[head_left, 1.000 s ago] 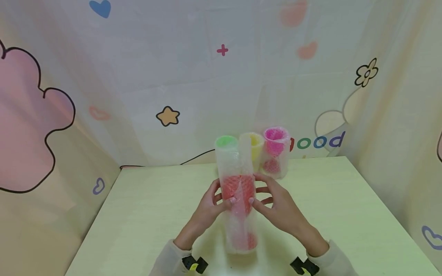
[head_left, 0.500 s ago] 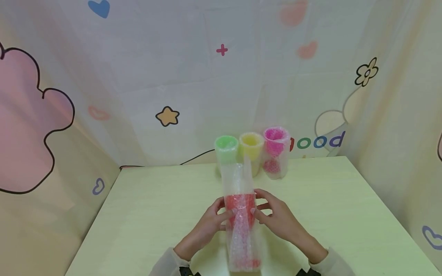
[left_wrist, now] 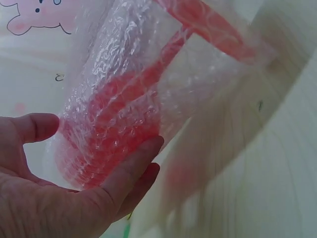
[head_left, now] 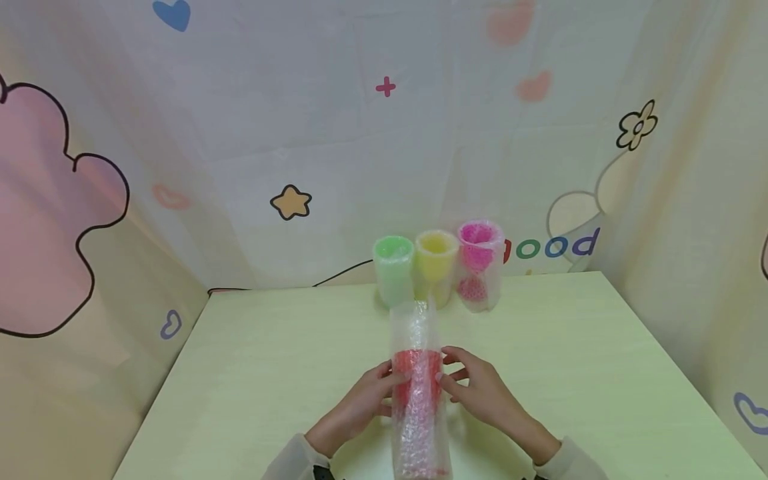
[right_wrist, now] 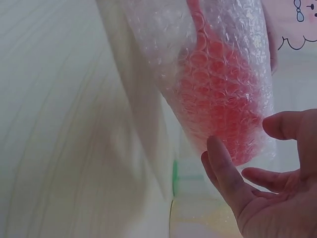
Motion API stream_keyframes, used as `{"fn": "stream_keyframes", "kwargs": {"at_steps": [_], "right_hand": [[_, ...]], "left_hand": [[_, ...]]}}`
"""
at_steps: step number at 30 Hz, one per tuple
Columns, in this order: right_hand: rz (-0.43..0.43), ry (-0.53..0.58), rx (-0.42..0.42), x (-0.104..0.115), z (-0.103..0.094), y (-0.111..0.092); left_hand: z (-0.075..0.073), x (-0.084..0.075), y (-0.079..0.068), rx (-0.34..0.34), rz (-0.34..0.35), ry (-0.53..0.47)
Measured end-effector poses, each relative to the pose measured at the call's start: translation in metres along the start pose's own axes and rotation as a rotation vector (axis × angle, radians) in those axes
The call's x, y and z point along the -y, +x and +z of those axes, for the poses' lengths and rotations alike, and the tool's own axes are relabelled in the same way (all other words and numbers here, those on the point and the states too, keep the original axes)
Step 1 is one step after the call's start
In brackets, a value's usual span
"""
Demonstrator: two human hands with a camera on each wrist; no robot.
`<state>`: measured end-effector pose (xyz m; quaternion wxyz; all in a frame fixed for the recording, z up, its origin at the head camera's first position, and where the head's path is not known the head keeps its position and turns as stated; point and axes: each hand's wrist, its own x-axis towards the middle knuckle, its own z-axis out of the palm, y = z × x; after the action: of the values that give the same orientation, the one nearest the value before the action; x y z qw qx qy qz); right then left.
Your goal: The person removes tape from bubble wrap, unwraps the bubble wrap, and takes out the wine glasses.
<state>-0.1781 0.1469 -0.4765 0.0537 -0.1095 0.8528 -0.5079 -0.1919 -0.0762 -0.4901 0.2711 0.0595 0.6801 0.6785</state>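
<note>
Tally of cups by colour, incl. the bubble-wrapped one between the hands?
Red cup: 1
Green cup: 1
Yellow cup: 1
Pink cup: 1
Total: 4

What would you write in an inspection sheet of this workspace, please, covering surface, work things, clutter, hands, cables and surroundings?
Surface: pale table with faint grain.
Job's things: red stemmed cup in bubble wrap, between both hands.
Clutter: three more wrapped cups in a row at the back: green cup, yellow cup, pink cup.
Grippers: bare hands; left hand and right hand hold the red cup's sides with thumb and fingers.
Cables: nothing seen.
Surroundings: pale backdrop printed with hearts and a star.
</note>
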Motion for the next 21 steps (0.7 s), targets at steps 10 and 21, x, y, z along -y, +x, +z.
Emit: {"fn": "stream_keyframes", "kwargs": {"at_steps": [10, 21], "right_hand": [[-0.001, -0.176, -0.014, -0.010, 0.006, 0.003], [-0.022, -0.303, -0.081, -0.010, 0.006, 0.000]], "left_hand": [[-0.001, 0.010, 0.003, -0.078, 0.053, 0.230], [-0.002, 0.010, 0.002, -0.242, 0.199, 0.642]]}}
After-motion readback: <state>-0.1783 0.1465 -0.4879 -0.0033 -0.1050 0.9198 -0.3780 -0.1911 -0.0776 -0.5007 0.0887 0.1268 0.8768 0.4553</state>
